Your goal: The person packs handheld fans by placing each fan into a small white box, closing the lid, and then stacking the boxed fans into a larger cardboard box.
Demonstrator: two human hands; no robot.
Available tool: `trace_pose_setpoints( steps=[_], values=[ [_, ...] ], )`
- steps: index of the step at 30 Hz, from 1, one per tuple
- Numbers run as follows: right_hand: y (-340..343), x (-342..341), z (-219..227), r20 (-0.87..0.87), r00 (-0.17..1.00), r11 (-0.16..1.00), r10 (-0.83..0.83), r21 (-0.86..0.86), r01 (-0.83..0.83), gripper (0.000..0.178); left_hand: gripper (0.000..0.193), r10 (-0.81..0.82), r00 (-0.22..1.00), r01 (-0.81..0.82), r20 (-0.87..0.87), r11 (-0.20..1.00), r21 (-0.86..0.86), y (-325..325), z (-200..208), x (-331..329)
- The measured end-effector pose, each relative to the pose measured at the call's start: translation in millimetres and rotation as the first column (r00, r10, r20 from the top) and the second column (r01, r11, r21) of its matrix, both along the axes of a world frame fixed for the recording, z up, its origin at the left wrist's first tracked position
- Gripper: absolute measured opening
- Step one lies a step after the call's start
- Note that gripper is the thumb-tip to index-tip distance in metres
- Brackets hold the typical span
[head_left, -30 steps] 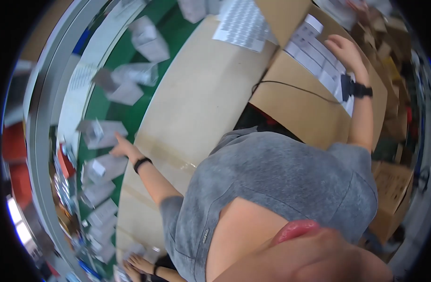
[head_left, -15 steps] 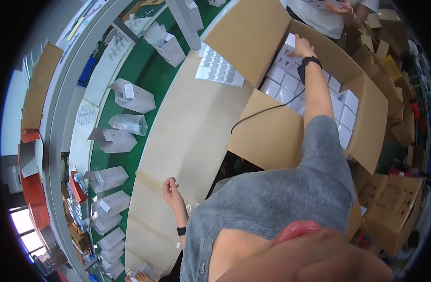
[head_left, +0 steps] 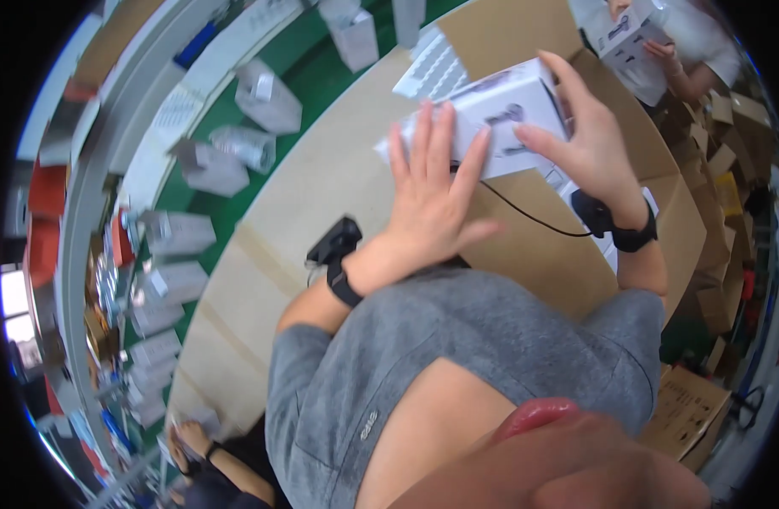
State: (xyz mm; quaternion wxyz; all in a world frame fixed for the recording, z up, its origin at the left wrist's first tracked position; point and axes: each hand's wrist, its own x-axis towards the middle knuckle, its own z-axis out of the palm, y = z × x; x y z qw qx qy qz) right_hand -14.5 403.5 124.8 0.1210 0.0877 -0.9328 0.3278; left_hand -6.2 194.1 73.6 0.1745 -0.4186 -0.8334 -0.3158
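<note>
A white box (head_left: 508, 127) with a dark product picture printed on it is raised, tilted, above the near flaps of a large open brown carton. Its right end is gripped by my right hand (head_left: 591, 140), thumb on the front and fingers over the far edge. My left hand (head_left: 430, 182) lies against the left part of the box with fingers spread. Each wrist wears a black band with a small black device. Below my right hand, part of the white boxes (head_left: 608, 248) inside the carton (head_left: 525, 225) show; the rest are hidden.
Left of the pale table (head_left: 322, 182), open white boxes (head_left: 266, 97) stand on a green surface. A white moulded tray (head_left: 432, 72) lies behind. A black cable (head_left: 525, 212) crosses the carton flap. Co-workers' hands (head_left: 190, 437) show lower left; another person holds a box (head_left: 631, 38) upper right.
My right hand has lifted the white box out of the carton and brought it nearer. My left hand has come up from the table to touch it. The whole view has shifted.
</note>
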Motion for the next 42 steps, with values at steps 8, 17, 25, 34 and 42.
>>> trace_pose_setpoints(
  steps=[8, 17, 25, 34, 42],
  values=[
    [-57.0, -28.2, -21.9, 0.413, 0.755, 0.86, 0.51, -0.235, -0.452, 0.058, 0.088, 0.093, 0.796, -0.195, 0.598, 0.975, 0.109, -77.5, -41.9, -10.3],
    [-99.8, 7.2, -48.7, 0.029, 0.43, 0.431, 0.902, -0.071, -0.899, 0.041, 0.084, -0.307, 0.271, -0.085, 0.912, 0.936, 0.341, -128.9, -60.9, 53.5],
    [-114.0, -46.3, -62.0, 0.206, 0.215, 0.277, 0.955, -0.35, -0.895, 0.028, 0.084, -0.349, 0.192, -0.093, 0.917, 0.924, 0.371, -154.7, -66.6, 49.3],
    [-156.3, -5.9, -43.4, -0.057, 0.652, 0.404, 0.756, -0.744, -0.532, 0.041, 0.083, -0.314, 0.499, -0.359, 0.808, 0.773, 0.523, -181.0, -65.1, 54.5],
    [-180.0, -57.4, -112.4, 0.347, 0.565, 0.554, 0.749, -0.795, -0.246, 0.045, 0.07, 0.097, 0.656, -0.401, 0.748, 0.885, 0.238, -139.5, -69.3, 36.5]
  ],
)
